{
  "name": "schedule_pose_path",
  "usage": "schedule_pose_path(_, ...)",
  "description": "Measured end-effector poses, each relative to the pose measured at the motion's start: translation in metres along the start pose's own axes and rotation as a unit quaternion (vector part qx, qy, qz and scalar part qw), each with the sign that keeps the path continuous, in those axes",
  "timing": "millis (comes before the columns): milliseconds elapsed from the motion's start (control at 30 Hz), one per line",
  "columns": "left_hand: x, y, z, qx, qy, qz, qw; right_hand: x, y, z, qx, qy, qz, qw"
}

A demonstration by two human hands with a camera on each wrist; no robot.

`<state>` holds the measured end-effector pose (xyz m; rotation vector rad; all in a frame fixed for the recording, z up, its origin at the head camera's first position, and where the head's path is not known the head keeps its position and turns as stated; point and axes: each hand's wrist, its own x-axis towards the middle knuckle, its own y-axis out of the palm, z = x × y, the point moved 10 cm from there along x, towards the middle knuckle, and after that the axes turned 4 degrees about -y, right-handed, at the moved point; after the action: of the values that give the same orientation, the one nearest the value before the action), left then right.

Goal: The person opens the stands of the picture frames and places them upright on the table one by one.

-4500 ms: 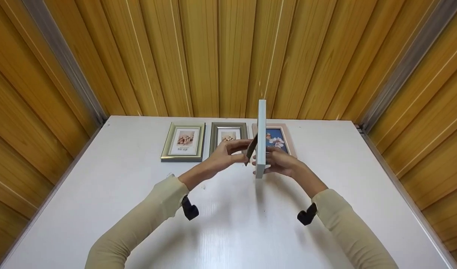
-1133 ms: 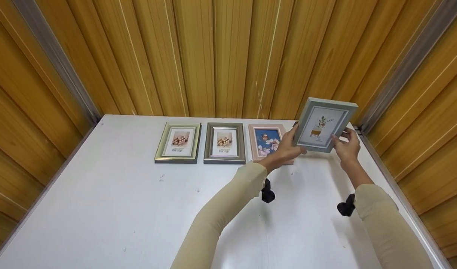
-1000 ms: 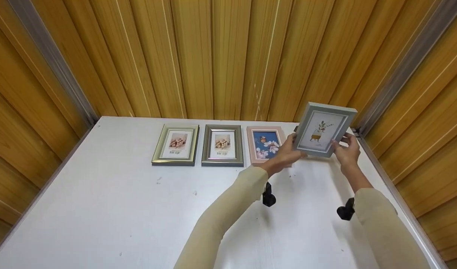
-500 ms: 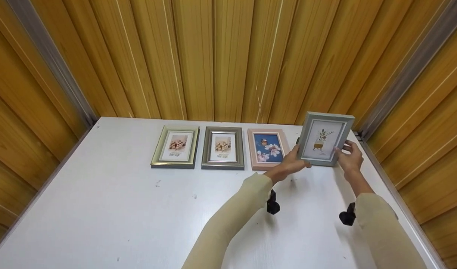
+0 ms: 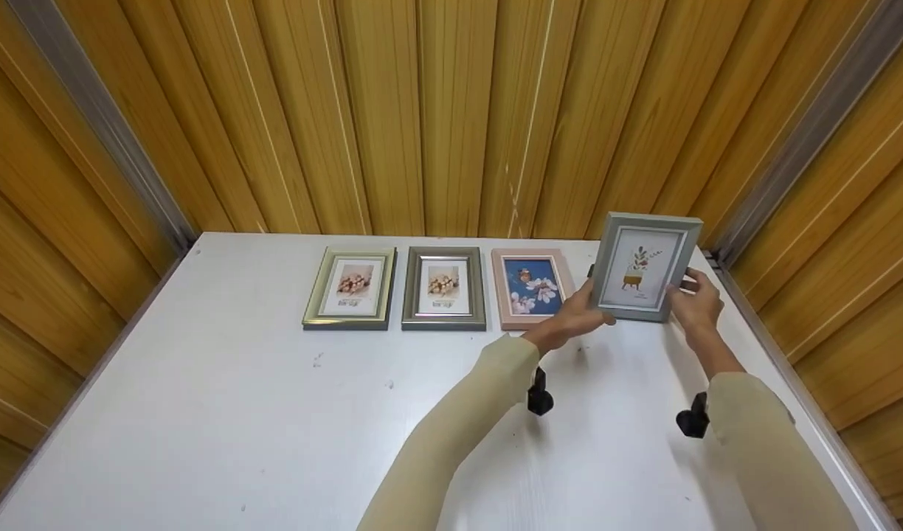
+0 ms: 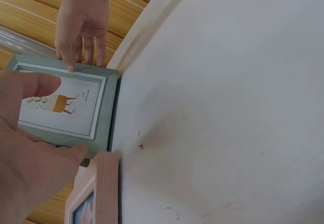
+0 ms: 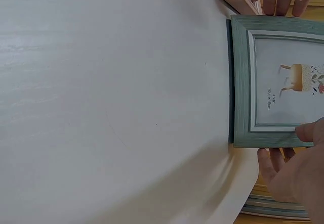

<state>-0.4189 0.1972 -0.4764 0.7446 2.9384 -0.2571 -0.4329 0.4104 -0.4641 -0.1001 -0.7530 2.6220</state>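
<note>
Your gold frame (image 5: 352, 287) and gray frame (image 5: 444, 287) already sit in line left of the pink frame (image 5: 531, 286); right of it, your left hand (image 5: 577, 316) pinches the green frame (image 5: 645, 267), your right hand (image 5: 696, 302) pinches its far side, release not yet done. White table (image 5: 304, 428) lies under the pink frame, wood-look wall (image 5: 392, 118) behind.

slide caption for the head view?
Left hand and right hand hold a green picture frame to the right of a pink frame, gray frame and gold frame on a white table.
</note>
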Motion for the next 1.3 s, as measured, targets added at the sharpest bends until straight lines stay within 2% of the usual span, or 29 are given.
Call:
schedule_pose_path(100, 0.000, -0.009, 0.001, -0.003, -0.005, -0.007, 1.0000, 0.002, -0.006, 0.004, -0.009, 0.005, -0.017, 1.000)
schedule_pose_path(233, -0.001, -0.028, 0.006, 0.011, -0.035, -0.032, 0.9988, 0.001, -0.011, 0.005, -0.013, 0.014, -0.025, 1.000)
schedule_pose_path(333, -0.002, -0.045, 0.008, 0.025, -0.042, -0.051, 0.9975, 0.000, -0.008, 0.004, -0.016, 0.025, 0.005, 1.000)
schedule_pose_path(433, -0.003, -0.061, 0.007, 0.043, -0.031, -0.067, 0.9963, 0.000, -0.001, -0.001, -0.037, 0.038, 0.063, 0.997)
schedule_pose_path(533, -0.004, -0.077, 0.007, 0.065, -0.024, -0.087, 0.9938, -0.003, 0.009, -0.007, -0.069, 0.052, 0.145, 0.986)
schedule_pose_path(667, -0.009, -0.096, 0.010, 0.087, -0.032, -0.113, 0.9893, -0.006, 0.022, -0.013, -0.096, 0.070, 0.227, 0.967)
schedule_pose_path(800, -0.013, -0.113, 0.008, 0.099, -0.025, -0.142, 0.9845, -0.009, 0.035, -0.009, -0.106, 0.083, 0.263, 0.955)
schedule_pose_path(933, -0.015, -0.126, 0.004, 0.107, -0.017, -0.164, 0.9804, -0.018, 0.055, 0.004, -0.116, 0.073, 0.309, 0.941)
schedule_pose_path(1033, -0.017, -0.132, 0.007, 0.115, -0.034, -0.166, 0.9789, -0.027, 0.071, 0.015, -0.129, 0.061, 0.345, 0.928)
schedule_pose_path(1167, -0.020, -0.136, 0.016, 0.115, -0.058, -0.162, 0.9783, -0.037, 0.090, 0.027, -0.153, 0.047, 0.372, 0.914)
schedule_pose_path(1300, -0.022, -0.135, 0.020, 0.111, -0.058, -0.151, 0.9807, -0.044, 0.108, 0.038, -0.154, 0.030, 0.383, 0.910)
